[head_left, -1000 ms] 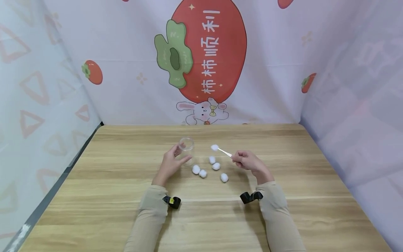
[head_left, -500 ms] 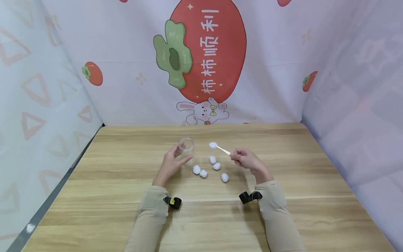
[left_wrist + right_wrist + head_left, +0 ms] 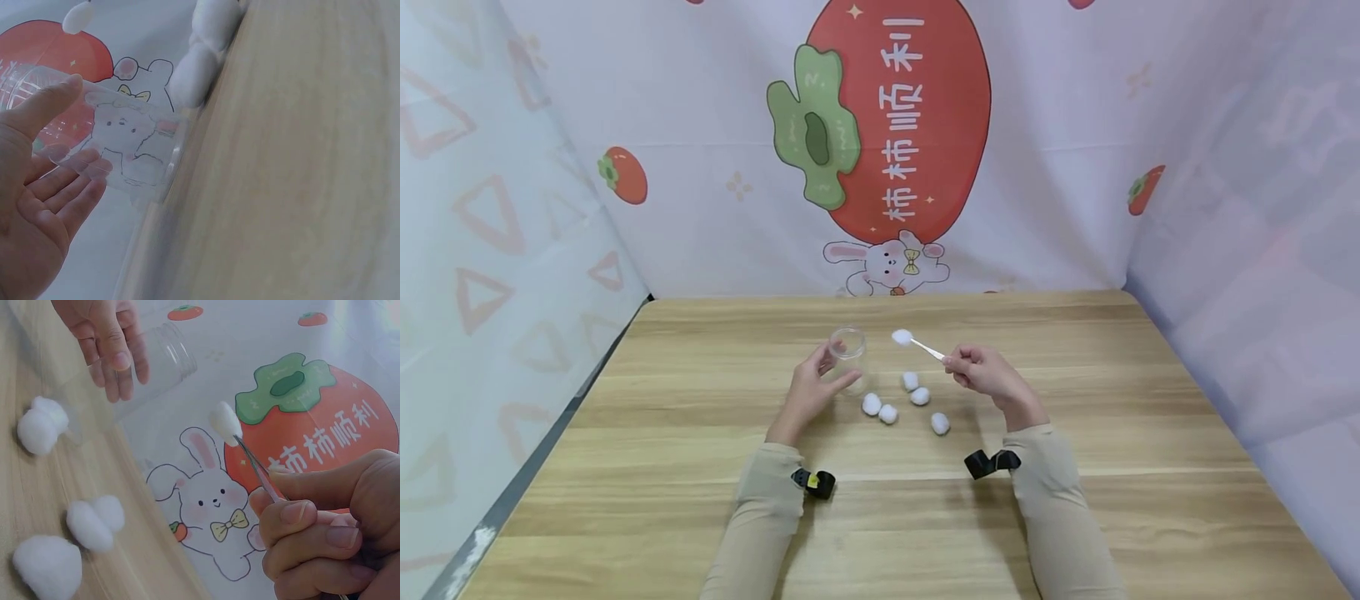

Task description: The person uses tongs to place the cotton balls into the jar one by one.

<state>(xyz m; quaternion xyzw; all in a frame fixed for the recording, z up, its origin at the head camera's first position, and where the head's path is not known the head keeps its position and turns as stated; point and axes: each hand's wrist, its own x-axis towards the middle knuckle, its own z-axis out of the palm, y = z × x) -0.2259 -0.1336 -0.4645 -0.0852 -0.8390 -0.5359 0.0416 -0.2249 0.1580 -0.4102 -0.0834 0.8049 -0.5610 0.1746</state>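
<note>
My left hand (image 3: 810, 390) holds a clear jar (image 3: 851, 363), thumb on one side and fingers on the other. The jar stands upright and uncapped on the table, its screw-thread neck (image 3: 181, 353) visible in the right wrist view. With thumb and fingers, my right hand (image 3: 992, 377) grips a pair of tweezers (image 3: 928, 349). A white cotton ball (image 3: 225, 423) is pinched in the tweezers' tips, raised above the table to the right of the jar's mouth. Several more cotton balls (image 3: 920, 397) lie on the wood between the hands, two of them (image 3: 194, 75) close by the jar's base.
The wooden table (image 3: 880, 533) reaches back to a printed cloth (image 3: 700, 217) with a large persimmon and a rabbit. Cloth walls also rise at the left and right. A black camera strap (image 3: 992, 463) sits at each wrist.
My right hand has moved the tweezers and cotton ball a little to the left and farther back, nearer the jar's mouth. The left hand keeps its hold on the jar.
</note>
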